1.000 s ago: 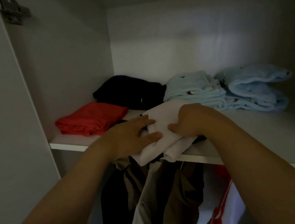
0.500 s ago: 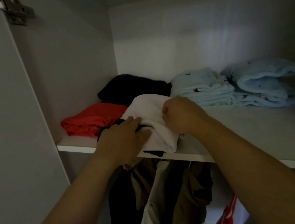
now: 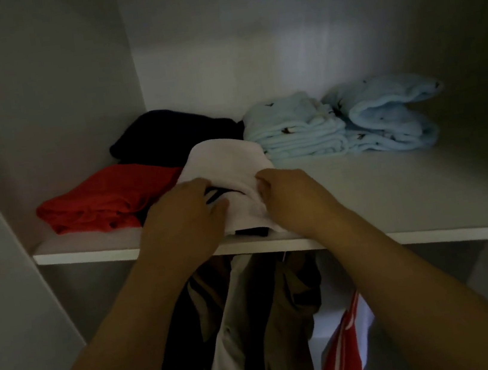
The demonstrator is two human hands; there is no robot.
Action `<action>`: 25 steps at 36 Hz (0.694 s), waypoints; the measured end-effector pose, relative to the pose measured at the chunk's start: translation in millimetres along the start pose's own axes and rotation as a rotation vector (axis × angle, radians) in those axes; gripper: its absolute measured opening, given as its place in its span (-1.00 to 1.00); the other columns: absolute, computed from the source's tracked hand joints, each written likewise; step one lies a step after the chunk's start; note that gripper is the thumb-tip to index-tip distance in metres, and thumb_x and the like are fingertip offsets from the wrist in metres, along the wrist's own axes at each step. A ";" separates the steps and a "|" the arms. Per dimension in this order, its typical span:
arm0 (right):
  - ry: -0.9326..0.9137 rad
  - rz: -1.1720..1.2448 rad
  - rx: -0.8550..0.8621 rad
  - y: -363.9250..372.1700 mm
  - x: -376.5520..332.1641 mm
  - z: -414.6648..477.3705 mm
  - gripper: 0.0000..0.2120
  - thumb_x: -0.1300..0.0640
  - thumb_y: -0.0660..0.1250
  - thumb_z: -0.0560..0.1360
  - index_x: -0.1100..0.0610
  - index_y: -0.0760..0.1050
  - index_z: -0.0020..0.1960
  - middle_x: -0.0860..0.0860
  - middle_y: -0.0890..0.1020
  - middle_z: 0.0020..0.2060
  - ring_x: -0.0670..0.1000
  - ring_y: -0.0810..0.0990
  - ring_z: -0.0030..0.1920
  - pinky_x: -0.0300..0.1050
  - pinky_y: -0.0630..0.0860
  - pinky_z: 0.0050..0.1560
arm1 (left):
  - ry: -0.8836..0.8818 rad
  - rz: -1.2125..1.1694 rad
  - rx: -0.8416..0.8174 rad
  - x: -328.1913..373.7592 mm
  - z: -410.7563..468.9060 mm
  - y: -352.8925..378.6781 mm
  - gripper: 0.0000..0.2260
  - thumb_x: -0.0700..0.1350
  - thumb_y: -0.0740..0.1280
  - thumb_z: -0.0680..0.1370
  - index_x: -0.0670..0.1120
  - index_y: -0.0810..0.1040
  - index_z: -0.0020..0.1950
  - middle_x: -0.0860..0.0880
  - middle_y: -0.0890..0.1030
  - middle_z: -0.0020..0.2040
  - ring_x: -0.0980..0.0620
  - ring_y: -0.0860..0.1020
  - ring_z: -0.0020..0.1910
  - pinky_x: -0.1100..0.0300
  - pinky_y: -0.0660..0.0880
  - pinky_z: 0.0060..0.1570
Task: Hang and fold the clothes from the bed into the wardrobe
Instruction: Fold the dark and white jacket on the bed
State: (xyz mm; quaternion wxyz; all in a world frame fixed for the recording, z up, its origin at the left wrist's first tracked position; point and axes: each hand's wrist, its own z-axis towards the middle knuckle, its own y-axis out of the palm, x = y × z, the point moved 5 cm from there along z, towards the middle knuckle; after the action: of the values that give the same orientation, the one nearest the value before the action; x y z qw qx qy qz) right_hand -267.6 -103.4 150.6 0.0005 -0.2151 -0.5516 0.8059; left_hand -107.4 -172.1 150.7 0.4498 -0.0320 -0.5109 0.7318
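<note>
A folded white garment (image 3: 227, 162) with dark trim lies on the white wardrobe shelf (image 3: 394, 195), near its front edge. My left hand (image 3: 185, 221) rests on its left side, fingers spread over the cloth. My right hand (image 3: 288, 200) pinches its right edge with curled fingers. A folded red garment (image 3: 106, 198) sits just left of it, and a dark folded garment (image 3: 167, 136) lies behind both.
Two folded light-blue fleece pieces (image 3: 297, 130) (image 3: 390, 117) sit at the back right of the shelf. Hanging clothes (image 3: 256, 324) in beige, dark and red-white fill the space below the shelf. Wardrobe side wall (image 3: 37, 104) stands at the left.
The white garment has been pushed further back onto the shelf, no longer overhanging the edge. Both hands moved forward with it.
</note>
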 end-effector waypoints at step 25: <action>1.190 -0.114 0.772 -75.4 48.9 -387.1 -0.65 -0.20 0.20 0.58 0.00 0.60 -0.14 -0.12 0.66 -0.28 -0.14 0.63 -0.26 -0.02 0.61 -0.15 | 0.839 -1.151 -0.697 242.1 -172.7 119.5 -0.97 -0.02 0.38 0.53 0.06 0.60 -0.08 0.13 0.62 -0.25 0.09 0.60 -0.23 0.18 0.52 -0.29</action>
State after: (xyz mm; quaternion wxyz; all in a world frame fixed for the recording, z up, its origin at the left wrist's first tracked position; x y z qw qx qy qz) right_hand -195.4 281.9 85.1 0.4200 -0.5739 -0.1433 0.6882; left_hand -238.3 110.7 75.7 0.8767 -0.1751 -0.4347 0.1087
